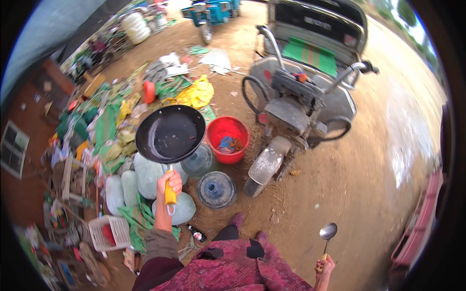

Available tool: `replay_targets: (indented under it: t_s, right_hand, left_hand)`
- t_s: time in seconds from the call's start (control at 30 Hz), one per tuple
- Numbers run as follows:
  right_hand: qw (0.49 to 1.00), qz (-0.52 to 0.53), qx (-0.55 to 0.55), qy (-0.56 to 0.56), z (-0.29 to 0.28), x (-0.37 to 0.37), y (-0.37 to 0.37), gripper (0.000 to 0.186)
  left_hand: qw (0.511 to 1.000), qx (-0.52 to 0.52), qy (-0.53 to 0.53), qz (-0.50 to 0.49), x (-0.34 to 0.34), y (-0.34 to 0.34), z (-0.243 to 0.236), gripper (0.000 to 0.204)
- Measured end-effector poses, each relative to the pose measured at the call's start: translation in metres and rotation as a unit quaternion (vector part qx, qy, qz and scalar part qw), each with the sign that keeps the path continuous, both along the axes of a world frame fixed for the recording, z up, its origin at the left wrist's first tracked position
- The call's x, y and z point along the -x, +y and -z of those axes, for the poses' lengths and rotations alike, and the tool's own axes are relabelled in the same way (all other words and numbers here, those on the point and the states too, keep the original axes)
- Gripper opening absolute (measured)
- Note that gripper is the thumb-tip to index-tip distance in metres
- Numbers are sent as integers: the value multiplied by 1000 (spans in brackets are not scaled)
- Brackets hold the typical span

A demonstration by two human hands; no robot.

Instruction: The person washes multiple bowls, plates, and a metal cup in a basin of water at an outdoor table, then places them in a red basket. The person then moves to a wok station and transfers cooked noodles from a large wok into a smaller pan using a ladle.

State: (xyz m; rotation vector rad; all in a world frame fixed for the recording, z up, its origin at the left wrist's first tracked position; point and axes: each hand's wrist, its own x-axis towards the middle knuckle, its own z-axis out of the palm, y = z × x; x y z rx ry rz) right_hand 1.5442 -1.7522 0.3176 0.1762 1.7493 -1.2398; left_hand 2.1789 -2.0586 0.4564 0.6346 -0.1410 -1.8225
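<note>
My left hand is closed round the yellow handle of a black frying pan. The pan is held out ahead of me, its inside facing up, with a greyish smear and a few specks on it. Low on the right, my right hand grips the light-coloured handle of a large metal spoon, its shiny bowl pointing up and away from me. Just beyond the pan's right edge stands a red bucket with blue and brown bits inside. A clear bluish water jug stands right of my left hand.
A grey three-wheeled cart stands ahead on the right, a blue one farther back. Scrap, sacks and a yellow bag heap up on the left. Nearer are pale rounded containers, a white crate and a dark bottle.
</note>
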Motion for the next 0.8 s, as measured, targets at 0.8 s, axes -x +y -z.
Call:
replay_targets:
  t_s: [0.8]
  right_hand:
    - [668,-736,107,-37,-39,-301,-26,34]
  left_hand:
    - [821,47,173,-542,75,767,66,21]
